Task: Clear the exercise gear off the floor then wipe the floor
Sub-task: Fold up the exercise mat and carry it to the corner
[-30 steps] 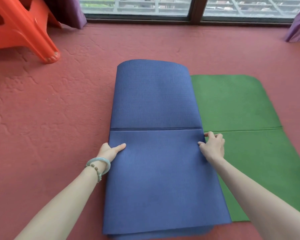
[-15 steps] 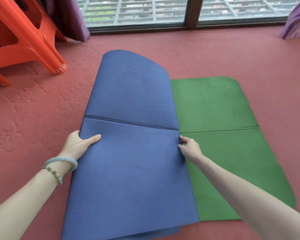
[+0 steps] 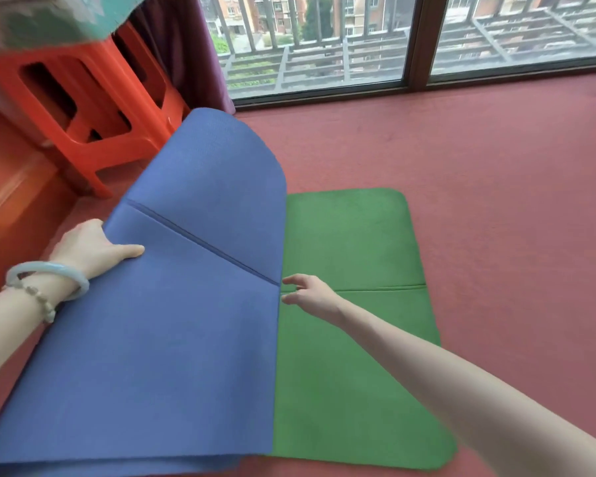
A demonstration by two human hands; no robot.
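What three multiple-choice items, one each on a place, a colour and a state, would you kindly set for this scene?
1. Where is the green mat? A on a shelf; B flat on the floor, right of the blue mat; C in a box.
2. The stool's colour? A orange; B white; C black.
3. The left hand? A grips the blue mat's edge; B lies on the floor; C holds a cloth.
Answers: B, it lies spread there; A, orange legs show; A, thumb over the edge.
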